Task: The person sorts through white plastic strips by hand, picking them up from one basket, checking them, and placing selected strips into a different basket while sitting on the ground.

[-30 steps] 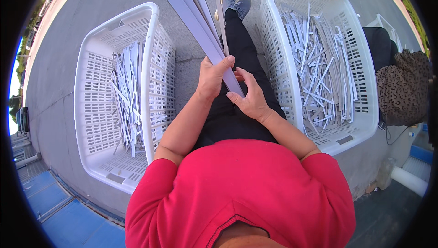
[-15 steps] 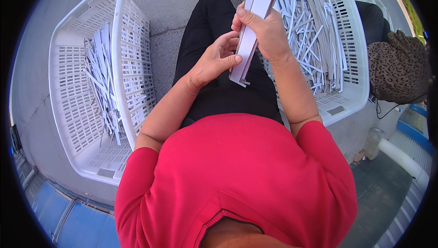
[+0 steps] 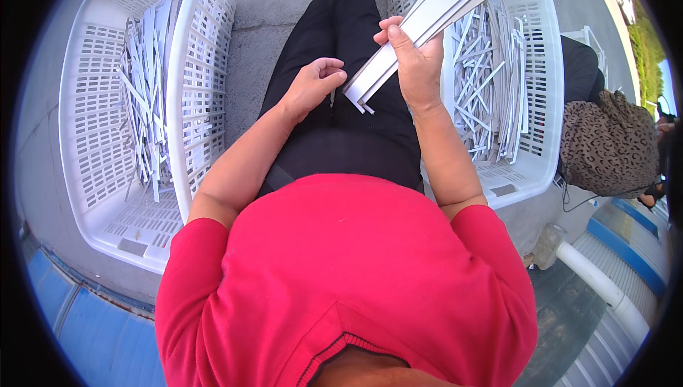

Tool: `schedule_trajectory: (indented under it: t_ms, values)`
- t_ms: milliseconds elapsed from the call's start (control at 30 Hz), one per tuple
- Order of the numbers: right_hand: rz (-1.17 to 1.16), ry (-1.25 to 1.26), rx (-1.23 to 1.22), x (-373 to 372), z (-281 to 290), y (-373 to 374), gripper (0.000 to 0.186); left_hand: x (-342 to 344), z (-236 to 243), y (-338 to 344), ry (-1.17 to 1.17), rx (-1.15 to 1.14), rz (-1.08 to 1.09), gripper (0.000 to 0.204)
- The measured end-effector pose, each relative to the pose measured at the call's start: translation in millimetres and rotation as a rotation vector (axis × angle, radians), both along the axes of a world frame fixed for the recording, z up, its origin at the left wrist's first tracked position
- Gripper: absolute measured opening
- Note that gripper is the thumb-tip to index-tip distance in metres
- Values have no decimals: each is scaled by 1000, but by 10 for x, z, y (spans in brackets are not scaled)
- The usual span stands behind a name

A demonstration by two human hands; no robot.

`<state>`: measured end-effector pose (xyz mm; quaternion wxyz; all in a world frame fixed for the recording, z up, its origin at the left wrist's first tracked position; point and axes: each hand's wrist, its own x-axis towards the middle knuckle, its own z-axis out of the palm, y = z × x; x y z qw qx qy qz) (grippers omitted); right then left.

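Observation:
My right hand [image 3: 420,67] is wrapped round a long white channel-shaped strip [image 3: 409,42], which slants up and right over the right-hand basket. Its near end, with a small hooked lip, lies above my dark trousers. Left of that end, apart from the strip, my left hand [image 3: 313,90] has its fingers curled in toward the thumb. A thin light streak shows just below those fingertips; whether the hand holds anything is too small to tell.
A white slatted plastic basket [image 3: 178,95] on my left holds many thin white strips [image 3: 149,95]. Another white basket [image 3: 537,102] on my right holds similar strips [image 3: 484,81]. Beyond it sits a leopard-print cloth bundle [image 3: 610,146]. A white pipe [image 3: 594,277] runs at lower right.
My left hand has come off the strip and moved left, its fingers curling in. The strip, still in my right hand, has tilted further to the right.

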<state>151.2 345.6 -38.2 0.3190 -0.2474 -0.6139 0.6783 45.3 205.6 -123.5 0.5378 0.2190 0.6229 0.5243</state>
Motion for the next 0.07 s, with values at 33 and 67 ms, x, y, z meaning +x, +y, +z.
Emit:
schedule_trajectory:
  t_ms: [33, 67]
  values:
    - [15, -33, -5, 25, -96, 10, 34, 3, -25, 7, 2, -10, -25, 50]
    - [32, -66, -14, 40, -204, -21, 35, 13, -37, 10, -9, -23, -59, 50]
